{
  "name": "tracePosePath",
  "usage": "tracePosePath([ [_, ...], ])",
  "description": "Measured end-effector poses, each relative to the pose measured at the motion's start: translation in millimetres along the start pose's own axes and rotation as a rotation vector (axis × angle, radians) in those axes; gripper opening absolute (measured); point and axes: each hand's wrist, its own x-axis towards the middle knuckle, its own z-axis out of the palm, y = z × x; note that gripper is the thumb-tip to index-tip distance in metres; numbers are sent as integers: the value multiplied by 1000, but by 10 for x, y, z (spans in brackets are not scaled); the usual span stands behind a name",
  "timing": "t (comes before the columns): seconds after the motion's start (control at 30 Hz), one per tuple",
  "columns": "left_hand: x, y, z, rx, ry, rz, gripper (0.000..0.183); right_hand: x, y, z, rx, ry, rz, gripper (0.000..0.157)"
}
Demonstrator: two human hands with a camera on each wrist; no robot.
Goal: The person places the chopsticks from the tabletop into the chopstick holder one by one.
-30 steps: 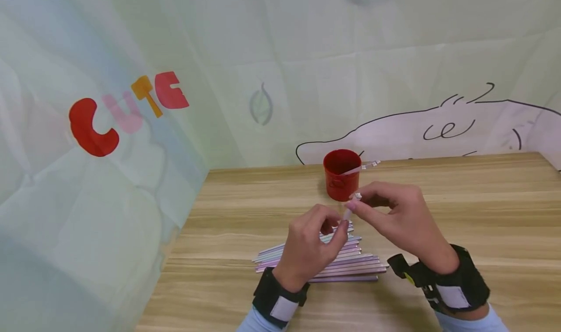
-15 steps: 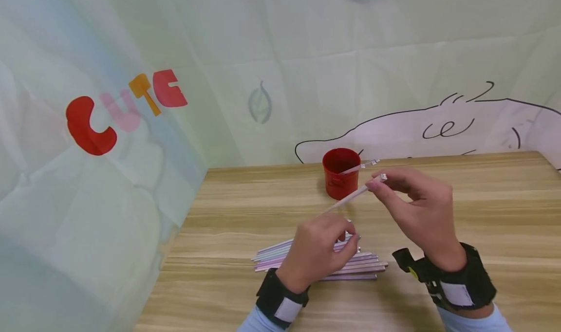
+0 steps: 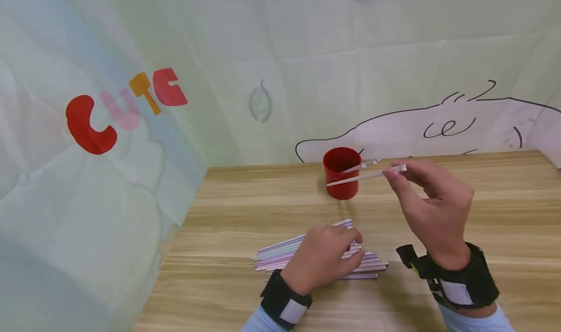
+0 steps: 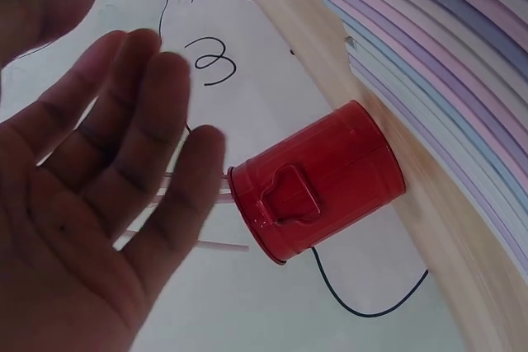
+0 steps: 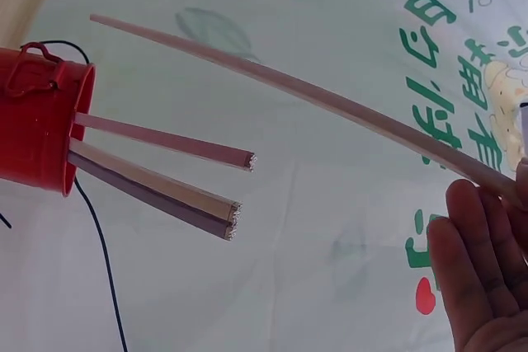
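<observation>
- Stick [image 5: 301,88], pale with one sparkly end, sat pinched between the thumb and fingertips of the right hand [image 3: 442,215], close to that sparkly end; I saw it raised clear of the wood-grain tabletop [image 3: 228,200], toward the far edge.
- Its long axis ran roughly crosswise in my head view, thin end pointing left, toward the red bucket [image 3: 342,191]. I judged this the relation that counted: bucket left of the right hand, which was the nearer hand. The stick crossed the bucket's front from overhead, but my right wrist view showed its thin end apart from the rim.
- The bucket stood upright near the far edge, three sparkly-ended sticks [image 5: 165,139] leaning from its mouth.
- The left hand [image 3: 322,259] held nothing I could see, its fingers relaxed and apart from the thumb, over a pile of sticks [image 3: 276,259]; whether it touched them I couldn't tell.
- That pile lay well in from the left edge, fanned left to right.
</observation>
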Motion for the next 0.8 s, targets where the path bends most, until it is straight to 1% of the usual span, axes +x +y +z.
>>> tracePosePath([
  [0.17,-14,10,44,28,-120,-50,21,15,2,22,8,108,-48,19],
  [0.27,-25,7,77,62,-189,-77,24,21,6,28,-7,129,-58,19],
  [0.37,-40,3,112,90,-237,-91,26,16,18,32,-55,112,-66,19],
  [0.47,-56,0,134,111,-254,-96,27,4,42,37,-101,90,-79,20],
  [0.6,-70,5,151,121,-282,-106,28,-3,86,36,-132,60,-87,22],
  [0.8,-73,22,187,125,-336,-137,29,-5,126,40,-173,11,-62,25],
])
